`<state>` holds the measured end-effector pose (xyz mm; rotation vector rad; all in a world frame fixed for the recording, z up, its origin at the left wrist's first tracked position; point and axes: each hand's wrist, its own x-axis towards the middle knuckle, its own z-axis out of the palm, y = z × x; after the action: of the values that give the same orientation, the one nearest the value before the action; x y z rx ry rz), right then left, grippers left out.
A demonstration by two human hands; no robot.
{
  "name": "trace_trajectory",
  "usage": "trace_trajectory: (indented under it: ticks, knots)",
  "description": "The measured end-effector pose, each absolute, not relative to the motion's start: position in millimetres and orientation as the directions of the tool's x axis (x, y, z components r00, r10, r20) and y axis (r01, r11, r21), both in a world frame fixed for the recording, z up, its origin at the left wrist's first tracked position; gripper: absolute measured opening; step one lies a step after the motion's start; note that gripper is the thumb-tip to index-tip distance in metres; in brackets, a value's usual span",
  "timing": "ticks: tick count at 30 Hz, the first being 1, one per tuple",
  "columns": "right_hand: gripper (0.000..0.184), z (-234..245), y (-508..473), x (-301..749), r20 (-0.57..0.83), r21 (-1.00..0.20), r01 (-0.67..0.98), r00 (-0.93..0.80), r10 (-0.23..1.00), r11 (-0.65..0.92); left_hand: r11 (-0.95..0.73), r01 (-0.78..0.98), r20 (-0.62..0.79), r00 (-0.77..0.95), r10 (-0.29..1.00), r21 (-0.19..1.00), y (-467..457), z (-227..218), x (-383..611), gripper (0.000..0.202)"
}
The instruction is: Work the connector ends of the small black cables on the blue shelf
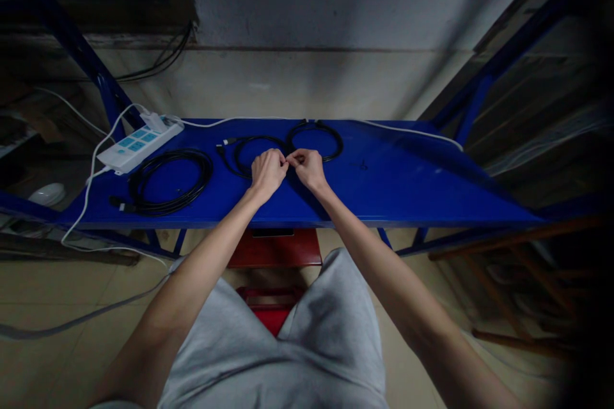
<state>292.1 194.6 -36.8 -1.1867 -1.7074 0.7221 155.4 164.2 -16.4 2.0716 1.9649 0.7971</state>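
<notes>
My left hand (269, 171) and my right hand (308, 168) meet fingertip to fingertip over the blue table, both closed in a pinch. Whatever lies between the fingers is too small or hidden to make out. Just behind the right hand is a coiled black cable (341, 140). Partly covered by the left hand, another black cable coil (238, 152) has a silver-tipped plug (229, 141) at its left. Farther left lies a larger coil of black cable (207, 174) with its connector end near the front edge.
A white power strip (116, 158) with blue sockets sits at the table's left end, a plug in it. A thin white cord (407, 130) runs along the back of the blue table (407, 185). Blue frame posts rise at both sides. Below stands a red-brown stool (288, 252).
</notes>
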Motion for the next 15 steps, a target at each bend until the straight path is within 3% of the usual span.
trace_trajectory:
  ticks: [8,12,15]
  knots:
    - [0.012,-35,190,292,0.365,-0.816,0.424,-0.148,0.919,0.392,-0.056,0.88,0.255,-0.075,0.964,0.471,156,-18,162,0.012]
    - [0.009,-37,191,292,0.446,-0.739,0.46,-0.214,0.869,0.492,-0.087,0.855,0.292,-0.078,0.953,0.512,153,-22,159,0.01]
    - [0.009,-37,196,293,0.508,-0.66,0.444,-0.331,0.795,0.606,-0.198,0.822,0.323,0.017,0.946,0.534,155,-24,146,0.007]
